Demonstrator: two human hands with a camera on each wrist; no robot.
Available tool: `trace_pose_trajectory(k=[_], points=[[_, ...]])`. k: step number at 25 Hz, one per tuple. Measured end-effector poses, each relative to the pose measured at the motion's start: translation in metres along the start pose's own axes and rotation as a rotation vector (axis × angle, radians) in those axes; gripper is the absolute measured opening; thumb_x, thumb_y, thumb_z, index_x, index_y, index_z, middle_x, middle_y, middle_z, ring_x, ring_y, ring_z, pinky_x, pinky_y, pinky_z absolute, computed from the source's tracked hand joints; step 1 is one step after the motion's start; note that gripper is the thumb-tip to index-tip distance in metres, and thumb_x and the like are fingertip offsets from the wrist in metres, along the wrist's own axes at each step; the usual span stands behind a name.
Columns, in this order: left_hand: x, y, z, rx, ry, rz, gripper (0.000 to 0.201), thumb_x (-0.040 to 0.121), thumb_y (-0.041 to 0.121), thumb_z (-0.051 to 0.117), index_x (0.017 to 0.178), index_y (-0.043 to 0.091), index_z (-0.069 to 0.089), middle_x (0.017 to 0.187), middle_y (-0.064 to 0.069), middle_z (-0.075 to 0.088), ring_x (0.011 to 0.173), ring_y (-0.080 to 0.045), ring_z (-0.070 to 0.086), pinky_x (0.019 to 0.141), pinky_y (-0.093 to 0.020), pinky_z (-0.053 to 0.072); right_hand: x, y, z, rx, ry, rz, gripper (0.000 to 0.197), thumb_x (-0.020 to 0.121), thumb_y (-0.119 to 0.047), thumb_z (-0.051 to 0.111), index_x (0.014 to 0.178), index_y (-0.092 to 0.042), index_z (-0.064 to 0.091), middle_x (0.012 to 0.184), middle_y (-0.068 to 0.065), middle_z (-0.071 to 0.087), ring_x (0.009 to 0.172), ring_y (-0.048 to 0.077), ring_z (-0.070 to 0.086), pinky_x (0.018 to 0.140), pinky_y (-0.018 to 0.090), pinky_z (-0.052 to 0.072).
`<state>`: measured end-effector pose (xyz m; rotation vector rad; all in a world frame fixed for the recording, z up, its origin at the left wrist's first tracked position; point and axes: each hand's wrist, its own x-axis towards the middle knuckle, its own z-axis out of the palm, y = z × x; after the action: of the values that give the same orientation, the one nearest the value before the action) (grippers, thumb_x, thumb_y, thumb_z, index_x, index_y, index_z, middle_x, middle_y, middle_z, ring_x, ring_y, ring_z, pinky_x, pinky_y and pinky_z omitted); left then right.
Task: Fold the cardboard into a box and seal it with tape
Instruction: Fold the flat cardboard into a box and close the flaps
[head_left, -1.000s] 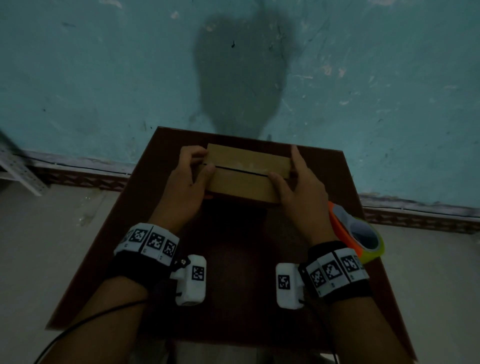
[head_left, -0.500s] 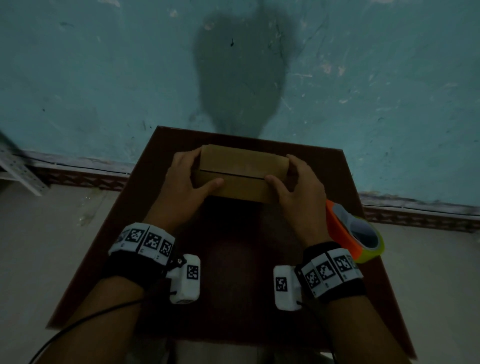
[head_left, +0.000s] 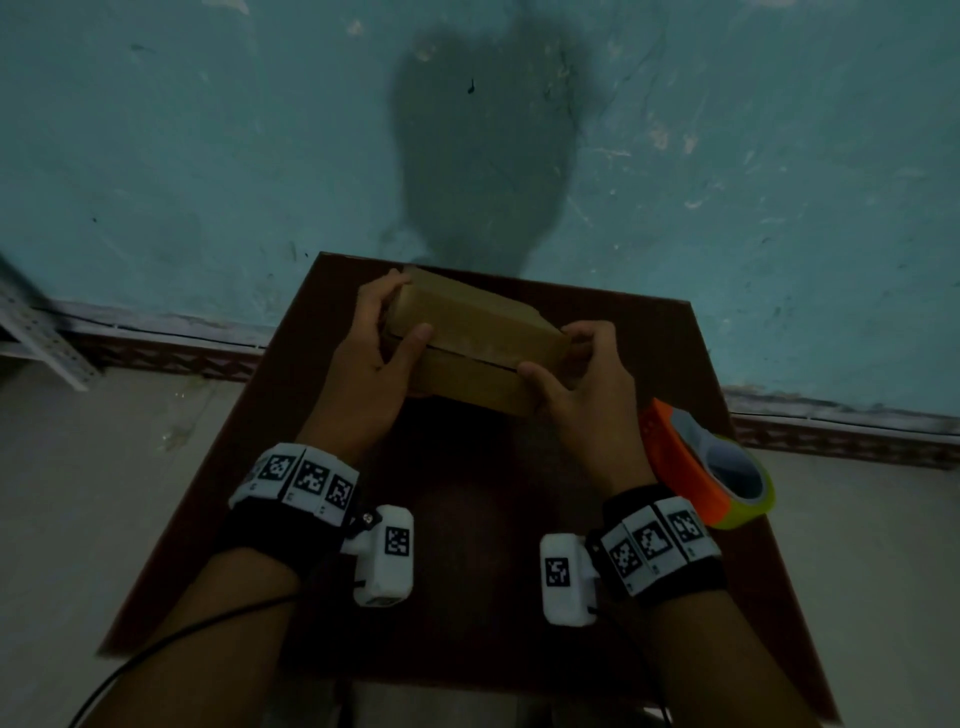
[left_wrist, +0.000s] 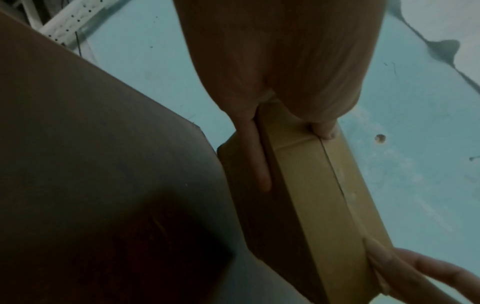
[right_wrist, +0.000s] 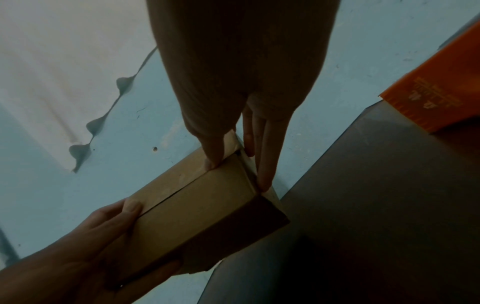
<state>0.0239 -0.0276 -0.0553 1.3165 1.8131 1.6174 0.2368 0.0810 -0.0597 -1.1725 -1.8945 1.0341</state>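
Observation:
A brown cardboard box (head_left: 475, 340) with its two flaps closed along a middle seam is held above the far part of the dark brown table (head_left: 467, 571), tilted and skewed. My left hand (head_left: 400, 317) grips its left end, thumb on the top seam and fingers wrapped round the end. My right hand (head_left: 558, 358) grips the right end the same way. In the left wrist view my fingers (left_wrist: 257, 160) lie under the box (left_wrist: 311, 185). In the right wrist view my thumb presses on the seam of the box (right_wrist: 197, 205). An orange tape dispenser (head_left: 711, 467) lies to the right.
The table is small and stands against a teal wall (head_left: 208, 156). The tape dispenser sits at the table's right edge, just beside my right wrist. A pale metal rack (head_left: 31, 332) stands on the floor at the far left. A black cable (head_left: 171, 649) trails from my left arm.
The box has come up off the table and turned clockwise, its left end swinging away from me. Both hands went from pressing the flaps to clasping the box's ends.

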Motion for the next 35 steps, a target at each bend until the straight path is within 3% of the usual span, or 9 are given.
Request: trace_pose_trajectory(k=[4,9,15,19,23,27,29,32,35], points=[[-0.003,0.004,-0.005,0.104,-0.022,0.061,0.055,0.102,0.025,0.067,0.151,0.032,0.043,0.155,0.006,0.045,0.124,0.001,0.055,0.085,0.000,0.048,-0.001,-0.001,0.001,0.044,-0.067,0.097,0.053,0.093,-0.025,0.082,0.129,-0.033,0.043,0.133,-0.002,0.053,0.109,0.020,0.070,0.075,0.035,0.069],[-0.006,0.005,-0.004,0.225,0.038,0.135,0.056,0.100,0.026,0.071,0.152,0.026,0.051,0.154,-0.002,0.054,0.132,-0.012,0.057,0.097,-0.001,0.043,-0.004,0.002,0.008,0.063,-0.197,0.137,0.066,0.089,-0.039,0.086,0.138,-0.027,0.043,0.119,-0.011,0.058,0.104,0.023,0.076,0.085,0.042,0.068],[-0.001,0.007,-0.006,0.571,0.092,0.469,0.050,0.093,0.027,0.080,0.140,0.017,0.068,0.140,-0.002,0.068,0.130,-0.028,0.063,0.108,-0.045,0.052,-0.009,0.014,0.027,0.030,-0.437,0.229,0.067,0.091,-0.057,0.077,0.147,-0.032,0.049,0.133,-0.007,0.067,0.112,0.016,0.073,0.098,0.041,0.063],[-0.007,0.010,0.012,0.727,0.002,0.326,0.053,0.087,0.043,0.081,0.136,0.024,0.070,0.139,0.005,0.067,0.130,-0.029,0.054,0.092,-0.048,0.058,-0.013,0.016,0.047,0.047,-0.518,0.328,0.054,0.102,-0.056,0.063,0.150,-0.038,0.048,0.143,-0.004,0.065,0.120,0.017,0.068,0.096,0.040,0.061],[-0.014,0.009,0.032,0.751,0.019,0.163,0.060,0.083,0.046,0.083,0.133,0.017,0.068,0.144,-0.001,0.060,0.138,-0.038,0.051,0.100,-0.051,0.054,-0.012,0.009,0.042,0.106,-0.402,0.144,0.078,0.096,-0.037,0.076,0.164,-0.037,0.037,0.154,-0.005,0.059,0.137,0.015,0.060,0.104,0.034,0.056],[-0.012,0.019,0.047,0.741,0.037,0.134,0.062,0.083,0.049,0.081,0.131,0.010,0.072,0.138,-0.005,0.069,0.127,-0.029,0.061,0.117,-0.036,0.031,-0.012,0.005,0.052,0.105,-0.368,0.075,0.130,0.081,-0.043,0.085,0.170,-0.039,-0.010,0.169,0.003,0.044,0.146,0.020,0.054,0.115,0.044,0.052],[-0.013,0.026,0.048,0.731,-0.003,0.131,0.066,0.085,0.054,0.077,0.135,0.012,0.069,0.142,-0.004,0.066,0.132,-0.028,0.059,0.118,-0.039,0.034,-0.011,0.008,0.057,0.093,-0.363,0.055,0.135,0.080,-0.051,0.080,0.166,-0.040,-0.023,0.169,0.007,0.043,0.145,0.023,0.056,0.116,0.047,0.052],[-0.013,0.030,0.035,0.746,0.004,0.134,0.065,0.082,0.068,0.070,0.131,0.026,0.073,0.139,0.006,0.070,0.131,-0.025,0.061,0.107,-0.045,0.050,-0.011,0.008,0.054,0.112,-0.370,0.048,0.131,0.079,-0.056,0.075,0.167,-0.039,-0.021,0.173,0.005,0.037,0.151,0.021,0.050,0.120,0.047,0.048],[-0.008,0.023,0.019,0.763,0.006,0.195,0.064,0.077,0.079,0.064,0.122,0.034,0.076,0.133,0.010,0.070,0.131,-0.024,0.059,0.113,-0.052,0.037,-0.008,0.008,0.046,0.123,-0.416,0.028,0.121,0.092,-0.038,0.080,0.170,-0.034,-0.012,0.170,-0.002,0.042,0.150,0.012,0.048,0.121,0.037,0.046]])
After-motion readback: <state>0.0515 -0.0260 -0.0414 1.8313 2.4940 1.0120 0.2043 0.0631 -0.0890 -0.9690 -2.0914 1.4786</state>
